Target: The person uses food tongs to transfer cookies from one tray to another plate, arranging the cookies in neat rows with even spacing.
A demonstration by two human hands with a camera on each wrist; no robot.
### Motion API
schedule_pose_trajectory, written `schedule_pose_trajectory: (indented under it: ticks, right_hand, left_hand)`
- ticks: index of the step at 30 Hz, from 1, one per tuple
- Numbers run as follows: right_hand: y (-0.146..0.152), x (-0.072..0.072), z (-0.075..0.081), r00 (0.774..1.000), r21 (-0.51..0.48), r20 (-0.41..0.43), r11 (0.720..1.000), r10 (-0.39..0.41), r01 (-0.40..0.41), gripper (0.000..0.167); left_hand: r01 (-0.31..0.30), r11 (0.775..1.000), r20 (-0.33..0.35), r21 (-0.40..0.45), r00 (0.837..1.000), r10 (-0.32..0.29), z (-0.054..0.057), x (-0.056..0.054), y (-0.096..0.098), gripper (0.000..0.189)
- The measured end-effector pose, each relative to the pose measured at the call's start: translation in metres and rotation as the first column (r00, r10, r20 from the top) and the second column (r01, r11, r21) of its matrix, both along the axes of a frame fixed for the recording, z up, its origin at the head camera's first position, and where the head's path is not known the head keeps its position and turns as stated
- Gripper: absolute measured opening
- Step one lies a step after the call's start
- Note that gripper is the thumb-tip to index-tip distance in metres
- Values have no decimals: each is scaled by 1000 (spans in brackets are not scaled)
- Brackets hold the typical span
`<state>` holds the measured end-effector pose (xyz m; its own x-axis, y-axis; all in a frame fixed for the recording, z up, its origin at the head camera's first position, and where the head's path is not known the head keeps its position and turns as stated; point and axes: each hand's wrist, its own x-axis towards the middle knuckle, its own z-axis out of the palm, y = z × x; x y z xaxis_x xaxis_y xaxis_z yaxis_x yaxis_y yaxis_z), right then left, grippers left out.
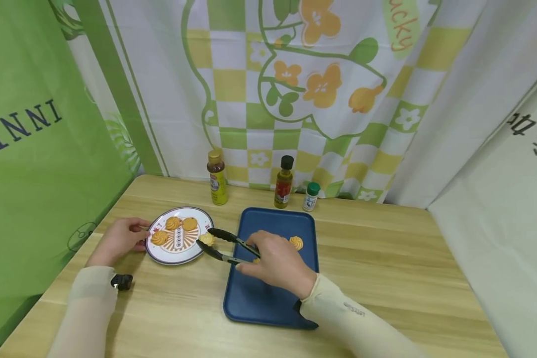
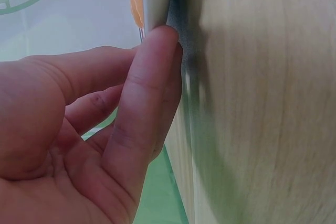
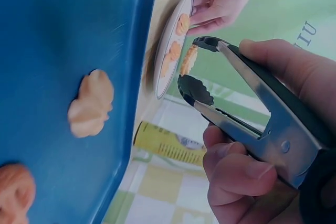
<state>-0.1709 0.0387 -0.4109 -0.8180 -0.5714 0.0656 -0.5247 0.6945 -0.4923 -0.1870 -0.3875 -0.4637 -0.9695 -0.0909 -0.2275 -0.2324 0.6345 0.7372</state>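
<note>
My left hand pinches the left rim of a round white plate with a dark edge and a printed middle. In the left wrist view, the thumb and fingers meet at the plate's edge. Three golden cookies lie on it. My right hand grips black-tipped metal tongs, which reach left to the plate's right side. Between the tong tips is a swirled cookie, overlapping the plate's right rim in the head view.
Under the right hand lies a dark blue tray. One cookie shows on its right side; another is mostly hidden by the hand. Behind stand a yellow-labelled bottle, a black-capped bottle and a green-capped jar, before a patterned curtain.
</note>
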Motion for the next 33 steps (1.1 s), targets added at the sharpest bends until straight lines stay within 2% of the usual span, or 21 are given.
schedule_pose_trajectory:
  ticks: [8, 11, 17, 24, 33]
  right_hand:
    - [-27, -6, -2, 999, -11, -11, 999, 41, -42, 43]
    - [-38, -8, -2, 999, 7, -11, 999, 44, -44, 45]
    - [-54, -11, -3, 999, 36, -15, 999, 37, -36, 54]
    - [-70, -16, -6, 999, 45, 2, 998, 44, -44, 50]
    - [-84, -22, -12, 999, 77, -18, 996, 50, -48, 46]
  left_hand:
    - [-6, 1000, -4, 22, 1000, 6, -4, 0, -3, 41]
    - [-1, 1000, -4, 16, 1000, 2, -5, 0, -4, 41]
    - [2, 1000, -4, 17, 1000, -1, -3, 0, -2, 42]
    - [-4, 1000, 2, 13, 1000, 4, -3, 0, -1, 43]
    - [-4, 999, -6, 32, 1000, 5, -1, 0, 0, 43]
